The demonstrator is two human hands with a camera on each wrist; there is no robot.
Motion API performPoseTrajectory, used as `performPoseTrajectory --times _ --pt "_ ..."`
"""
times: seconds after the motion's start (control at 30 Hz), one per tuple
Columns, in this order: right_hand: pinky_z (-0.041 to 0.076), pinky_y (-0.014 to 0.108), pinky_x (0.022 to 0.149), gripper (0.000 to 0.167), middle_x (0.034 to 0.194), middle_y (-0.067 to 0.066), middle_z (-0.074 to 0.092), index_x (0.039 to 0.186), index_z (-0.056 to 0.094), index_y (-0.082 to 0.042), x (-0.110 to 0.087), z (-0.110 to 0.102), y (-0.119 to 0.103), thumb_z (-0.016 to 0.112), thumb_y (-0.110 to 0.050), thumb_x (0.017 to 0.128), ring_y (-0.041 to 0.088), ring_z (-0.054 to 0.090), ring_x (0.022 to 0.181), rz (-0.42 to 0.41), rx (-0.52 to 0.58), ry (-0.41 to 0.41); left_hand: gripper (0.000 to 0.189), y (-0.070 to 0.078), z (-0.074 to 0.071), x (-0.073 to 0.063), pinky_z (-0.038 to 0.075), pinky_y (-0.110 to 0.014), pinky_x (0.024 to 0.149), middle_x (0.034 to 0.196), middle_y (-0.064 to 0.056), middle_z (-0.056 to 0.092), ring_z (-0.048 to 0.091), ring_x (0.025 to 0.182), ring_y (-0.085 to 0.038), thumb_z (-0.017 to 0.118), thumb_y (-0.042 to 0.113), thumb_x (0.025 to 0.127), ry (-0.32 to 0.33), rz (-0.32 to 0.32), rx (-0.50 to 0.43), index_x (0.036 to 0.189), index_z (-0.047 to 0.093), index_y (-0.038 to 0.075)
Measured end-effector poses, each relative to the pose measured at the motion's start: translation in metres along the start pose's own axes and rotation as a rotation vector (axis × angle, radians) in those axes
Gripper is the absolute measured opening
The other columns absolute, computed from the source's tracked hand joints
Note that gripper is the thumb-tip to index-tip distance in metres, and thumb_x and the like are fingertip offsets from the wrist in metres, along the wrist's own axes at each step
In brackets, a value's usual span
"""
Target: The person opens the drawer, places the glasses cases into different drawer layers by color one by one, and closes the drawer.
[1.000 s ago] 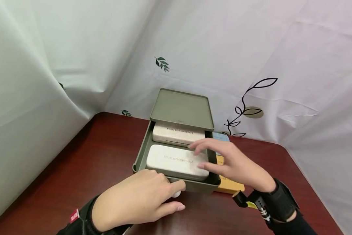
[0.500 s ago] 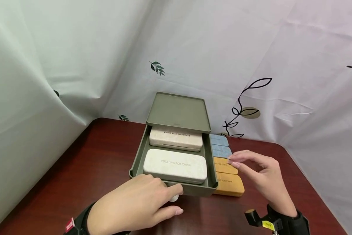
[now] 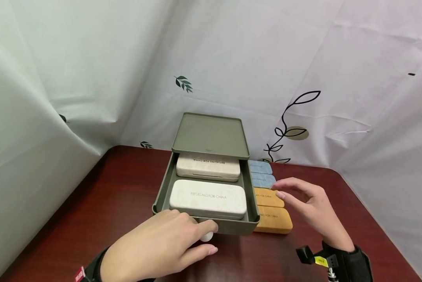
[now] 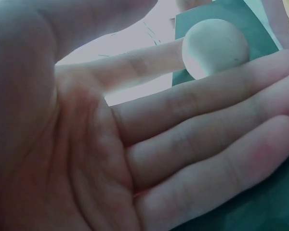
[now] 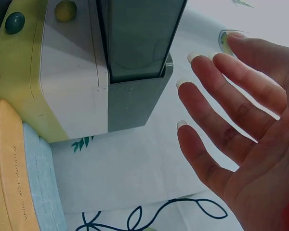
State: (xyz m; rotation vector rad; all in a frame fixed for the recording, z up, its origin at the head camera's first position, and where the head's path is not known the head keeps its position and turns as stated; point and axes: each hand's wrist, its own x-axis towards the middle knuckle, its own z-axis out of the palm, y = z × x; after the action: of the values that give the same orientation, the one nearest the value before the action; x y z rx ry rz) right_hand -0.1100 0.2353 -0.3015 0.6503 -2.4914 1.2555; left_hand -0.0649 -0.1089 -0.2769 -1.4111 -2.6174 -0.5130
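Note:
A grey-green drawer [image 3: 255,214] stands pulled out of a small drawer unit [image 3: 211,135]. Inside lie a white glasses case [image 3: 208,199] in front and a cream glasses case [image 3: 208,167] behind it, partly under the unit's top. My left hand [image 3: 158,244] rests at the drawer's front. In the left wrist view its fingers lie straight on either side of a round white knob [image 4: 214,48], the thumb apart. My right hand [image 3: 314,205] hovers right of the unit, near two yellow glasses cases [image 3: 275,220], fingers loosely bent and holding nothing.
Two blue cases [image 3: 263,180] lie behind the yellow ones. In the right wrist view the unit shows a white tier [image 5: 72,82] and a yellow tier [image 5: 19,67] with round knobs. A white patterned cloth [image 3: 260,62] hangs behind the dark red tabletop [image 3: 126,188].
My right hand has moved from over the white glasses case to the right, out of the drawer. The left hand stays at the drawer's front. The head view has shifted slightly.

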Motion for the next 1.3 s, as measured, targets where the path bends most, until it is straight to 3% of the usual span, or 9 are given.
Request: performPoseTrajectory --times 0.47,0.7,1.03,1.3 --pt "0.053 0.022 0.078 0.021 0.106 -0.006 0.069 0.109 0.067 -0.020 0.000 0.000 0.010 0.068 -0.011 0.089 0.007 0.066 0.097 0.032 0.003 -0.026 0.018 -0.001 0.004 0.005 0.021 -0.010 0.046 0.050 0.022 0.022 0.019 0.045 0.008 0.057 0.038 0.096 0.190 -0.019 0.059 0.081 0.056 0.029" --pt "0.051 0.020 0.080 0.021 0.106 -0.006 0.070 0.108 0.068 -0.022 -0.001 -0.002 0.011 0.069 -0.014 0.089 0.005 0.064 0.099 0.026 -0.057 -0.013 0.011 -0.005 0.011 0.013 0.021 -0.008 0.047 0.050 0.022 0.028 0.022 0.045 0.010 0.060 0.036 0.094 0.266 -0.003 0.103 0.085 0.062 0.029" --pt "0.051 0.021 0.079 0.020 0.107 -0.010 0.068 0.109 0.067 -0.026 0.002 -0.008 0.005 0.068 -0.021 0.090 0.006 0.064 0.098 0.031 -0.099 -0.024 0.008 -0.013 0.019 0.023 0.019 -0.011 0.045 0.052 0.021 0.030 0.023 0.047 0.008 0.061 0.034 0.094 0.335 -0.057 0.144 0.088 0.062 0.029" --pt "0.052 0.022 0.079 0.019 0.107 -0.009 0.068 0.109 0.067 -0.026 0.001 -0.011 0.007 0.068 -0.021 0.091 0.008 0.064 0.096 0.029 -0.090 -0.036 0.011 -0.016 0.028 0.030 0.026 -0.013 0.045 0.054 0.022 0.042 0.032 0.049 0.008 0.065 0.035 0.091 0.387 -0.116 0.158 0.098 0.069 0.028"
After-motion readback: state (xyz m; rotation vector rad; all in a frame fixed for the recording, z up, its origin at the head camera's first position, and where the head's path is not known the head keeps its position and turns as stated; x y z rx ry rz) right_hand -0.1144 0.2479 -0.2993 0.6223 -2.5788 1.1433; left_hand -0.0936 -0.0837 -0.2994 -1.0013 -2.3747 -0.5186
